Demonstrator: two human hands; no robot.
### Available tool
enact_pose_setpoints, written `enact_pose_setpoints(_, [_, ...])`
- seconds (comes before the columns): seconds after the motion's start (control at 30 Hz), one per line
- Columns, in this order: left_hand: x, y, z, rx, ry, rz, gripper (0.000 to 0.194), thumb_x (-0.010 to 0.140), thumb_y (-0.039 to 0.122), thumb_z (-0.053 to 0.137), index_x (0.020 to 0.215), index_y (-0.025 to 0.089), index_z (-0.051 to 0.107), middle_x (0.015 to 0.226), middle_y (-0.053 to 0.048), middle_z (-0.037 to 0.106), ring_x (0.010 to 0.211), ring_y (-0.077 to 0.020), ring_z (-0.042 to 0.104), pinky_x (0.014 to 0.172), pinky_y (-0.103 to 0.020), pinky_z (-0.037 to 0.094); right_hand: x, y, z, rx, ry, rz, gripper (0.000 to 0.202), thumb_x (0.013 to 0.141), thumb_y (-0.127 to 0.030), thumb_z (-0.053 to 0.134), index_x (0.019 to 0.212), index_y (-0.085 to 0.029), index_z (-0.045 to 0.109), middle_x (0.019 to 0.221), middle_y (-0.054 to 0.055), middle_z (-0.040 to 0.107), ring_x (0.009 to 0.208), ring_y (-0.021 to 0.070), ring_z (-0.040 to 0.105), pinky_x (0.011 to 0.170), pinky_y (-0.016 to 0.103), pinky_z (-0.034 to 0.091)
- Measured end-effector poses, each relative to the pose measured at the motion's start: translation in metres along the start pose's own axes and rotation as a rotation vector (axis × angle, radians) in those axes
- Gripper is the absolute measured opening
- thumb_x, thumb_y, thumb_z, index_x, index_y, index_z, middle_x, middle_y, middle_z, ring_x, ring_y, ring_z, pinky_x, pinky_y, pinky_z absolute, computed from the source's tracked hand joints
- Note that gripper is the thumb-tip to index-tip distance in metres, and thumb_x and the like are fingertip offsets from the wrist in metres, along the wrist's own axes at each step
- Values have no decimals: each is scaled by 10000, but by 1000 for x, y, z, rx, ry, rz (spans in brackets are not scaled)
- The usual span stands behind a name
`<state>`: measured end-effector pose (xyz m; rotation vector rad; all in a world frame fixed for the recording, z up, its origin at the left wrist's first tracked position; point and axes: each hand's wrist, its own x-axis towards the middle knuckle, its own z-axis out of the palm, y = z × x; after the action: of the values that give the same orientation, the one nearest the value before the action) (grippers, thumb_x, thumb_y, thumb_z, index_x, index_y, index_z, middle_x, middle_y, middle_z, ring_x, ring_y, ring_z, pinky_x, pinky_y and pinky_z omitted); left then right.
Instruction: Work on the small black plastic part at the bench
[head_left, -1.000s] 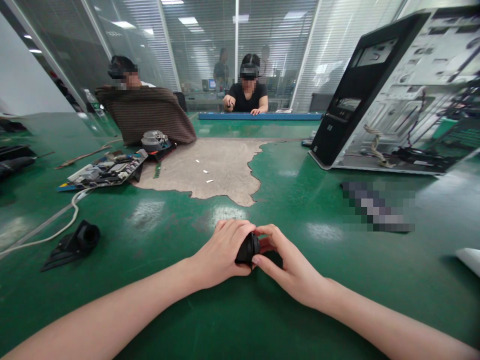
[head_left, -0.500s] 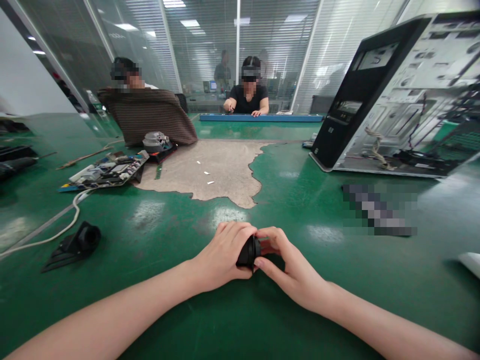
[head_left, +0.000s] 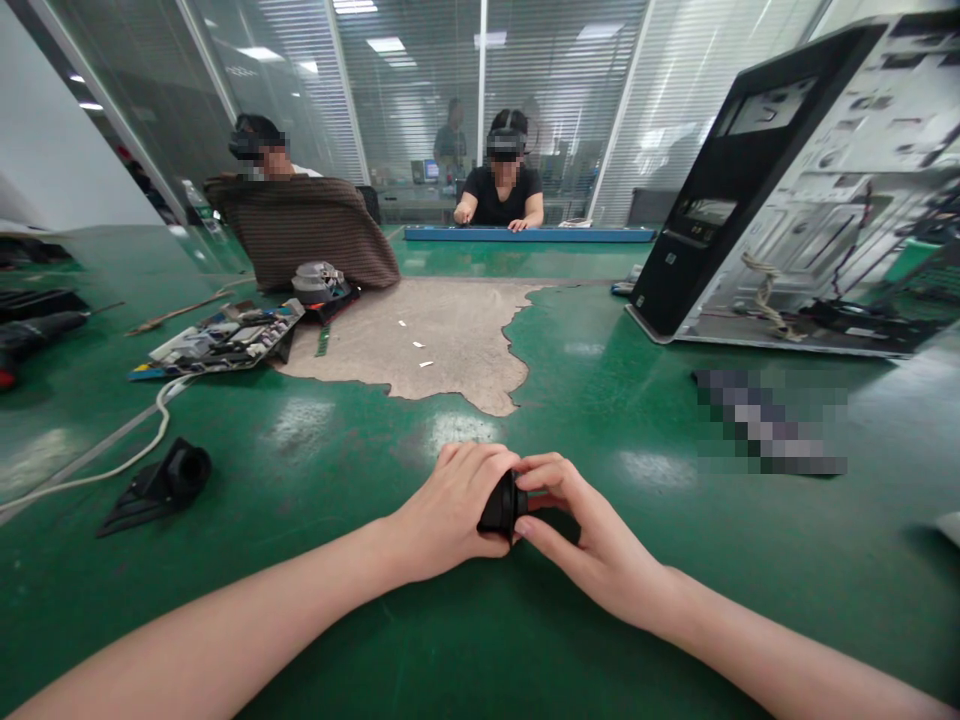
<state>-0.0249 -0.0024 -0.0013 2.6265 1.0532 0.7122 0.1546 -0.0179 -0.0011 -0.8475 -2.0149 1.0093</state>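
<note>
Head view: left hand (head_left: 455,503) and right hand (head_left: 606,553) clasp 1 black object (head_left: 497,507), the left grip hiding part

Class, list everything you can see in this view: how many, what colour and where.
Black part: one, black, between the two hands
Black piece with a round opening: one, black, on the tabletop at left
Circuit board: one, multicoloured parts, left
White cable: one, front left
Computer case: one, black front, pale metal inside, right
Pixelated item: one, dark, before the case
Blue bar: one, far edge
Brown cloth: one, back left
Tabletop: one, green, bare grey-brown patch
Seated people: two, dark headsets, far side
Left hand: one, bare
Right hand: one, bare
</note>
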Motion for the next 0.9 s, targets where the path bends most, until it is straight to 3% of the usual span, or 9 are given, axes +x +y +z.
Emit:
enact_pose_setpoints(0.13, [0,0,0,11,1,-5,561,608,213,589,1097,202,314,1077,-55,474,988,-218,438,848,-376,307,0,-3,0,-9,-21,52,291,808,-155,474,1074,-216,374,983,52,477,897,158,517,815,360,486])
enact_pose_setpoints(0.33, [-1,0,-1,3,-5,6,560,613,188,582,1105,205,316,1087,-54,472,991,-217,439,848,-375,307,-1,-5,-2,-41,-22,-14,313,762,-96,496,1034,-218,402,1088,67,424,997,178,475,845,359,472])
enact_pose_setpoints(0.5, [0,0,-1,0,-5,3,554,615,190,590,1098,205,319,1088,-47,473,994,-207,436,849,-361,302,-2,0,-1,-23,-10,-20,217,796,-155,490,993,-220,426,1102,68,420,986,174,496,842,367,478])
enact_pose_setpoints(0.73, [-1,-1,0,7,0,-9,565,612,210,583,1105,207,306,1082,-58,474,991,-225,440,846,-381,306,0,-2,0,-30,-2,38,316,791,-146,494,1078,-213,381,997,57,488,902,166,526,803,359,497])
enact_pose_setpoints(0.9, [0,0,-1,-4,-5,-3,564,607,188,579,1103,210,312,1074,-50,476,982,-217,443,846,-379,305,-1,-4,-1,-63,0,-29,309,758,-95,493,1028,-222,411,1075,71,438,989,184,484,835,378,475])
